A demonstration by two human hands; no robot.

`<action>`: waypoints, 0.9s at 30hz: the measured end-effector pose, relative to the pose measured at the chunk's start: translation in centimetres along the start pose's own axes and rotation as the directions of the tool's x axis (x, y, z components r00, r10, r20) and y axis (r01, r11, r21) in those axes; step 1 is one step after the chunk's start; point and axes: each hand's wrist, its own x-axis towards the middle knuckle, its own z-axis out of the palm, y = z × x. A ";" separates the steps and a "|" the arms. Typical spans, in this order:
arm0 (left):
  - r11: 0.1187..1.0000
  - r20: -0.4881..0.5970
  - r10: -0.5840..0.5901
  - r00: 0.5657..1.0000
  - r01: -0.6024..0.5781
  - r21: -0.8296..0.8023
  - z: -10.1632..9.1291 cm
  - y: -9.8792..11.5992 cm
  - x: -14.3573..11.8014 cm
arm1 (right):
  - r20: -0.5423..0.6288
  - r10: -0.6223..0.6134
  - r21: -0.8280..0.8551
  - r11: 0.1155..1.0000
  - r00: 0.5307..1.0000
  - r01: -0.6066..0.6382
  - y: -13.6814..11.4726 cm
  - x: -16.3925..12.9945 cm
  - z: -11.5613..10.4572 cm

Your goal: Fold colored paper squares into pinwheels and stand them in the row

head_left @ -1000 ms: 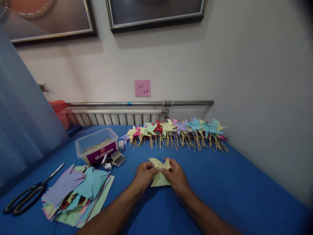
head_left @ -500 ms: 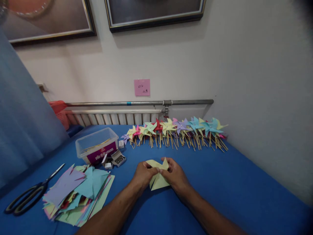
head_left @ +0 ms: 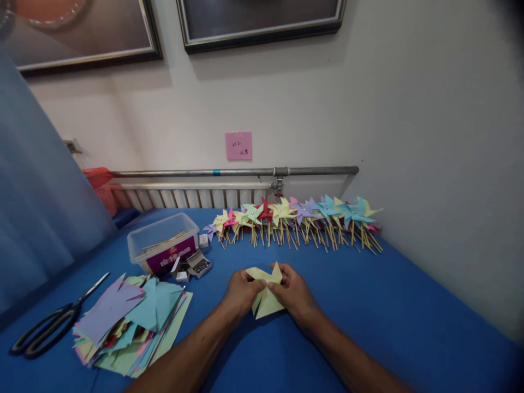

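Both hands pinch the yellow paper pinwheel piece [head_left: 266, 295] just above the blue table [head_left: 368, 305]: left hand [head_left: 241, 292] and right hand [head_left: 295, 295] clamped on its folded tips. It looks light, thin and easily creased; best held near the centre

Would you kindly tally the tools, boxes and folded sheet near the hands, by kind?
Scissors: 1
Plastic tub: 1
Small pin boxes: 3
Yellow sheet held by left hand and right hand: 1
Total: 6
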 end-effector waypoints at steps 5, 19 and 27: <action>1.000 0.012 0.014 1.000 -0.014 0.013 -0.1 0.0 0.0 | -0.006 -0.010 0.003 1.000 1.000 0.010 0.3 0.0 0.0; 0.972 -0.148 -0.009 0.989 -0.026 -0.232 -0.5 0.4 0.1 | -0.030 -0.312 -0.332 0.899 0.949 0.285 -1.7 -1.1 -0.5; 0.945 -0.205 -0.018 0.979 -0.051 -0.324 -0.9 0.5 0.4 | 0.350 -0.573 -0.702 0.364 0.741 0.612 -1.7 -2.9 0.2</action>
